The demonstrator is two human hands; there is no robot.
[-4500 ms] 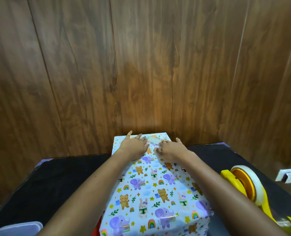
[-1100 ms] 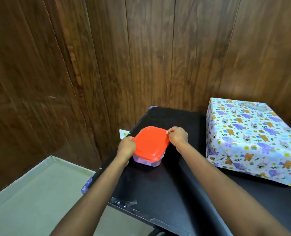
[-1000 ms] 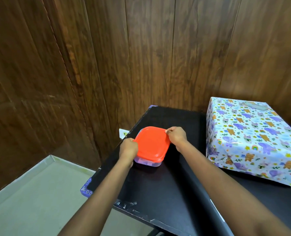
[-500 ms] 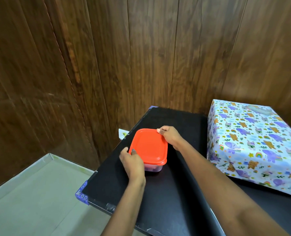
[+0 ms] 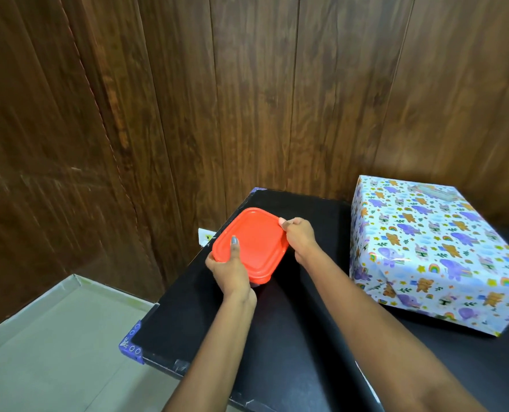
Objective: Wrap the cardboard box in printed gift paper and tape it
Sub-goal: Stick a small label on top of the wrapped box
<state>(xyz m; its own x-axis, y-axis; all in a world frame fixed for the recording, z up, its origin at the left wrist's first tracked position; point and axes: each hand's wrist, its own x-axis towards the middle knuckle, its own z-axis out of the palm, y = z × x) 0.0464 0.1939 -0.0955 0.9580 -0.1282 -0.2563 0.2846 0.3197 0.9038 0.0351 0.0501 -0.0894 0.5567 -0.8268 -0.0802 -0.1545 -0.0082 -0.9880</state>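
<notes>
box (image 5: pixel 434 251) fully wrapped in animal-print paper, lying flat on table (image 5: pixel 292 337)

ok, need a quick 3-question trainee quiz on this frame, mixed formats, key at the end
1. True or false: both hands are on the wrapped box.
2. What does the left hand grip? A) the red-lidded container B) a tape dispenser C) a roll of gift paper
3. Fill in: on the black table, the wrapped box lies to the container's ___ side.

Key
1. False. Neither hand touches the box; the right hand pinches the lid's edge.
2. A, thumb on top of the lid.
3. Right.
</notes>
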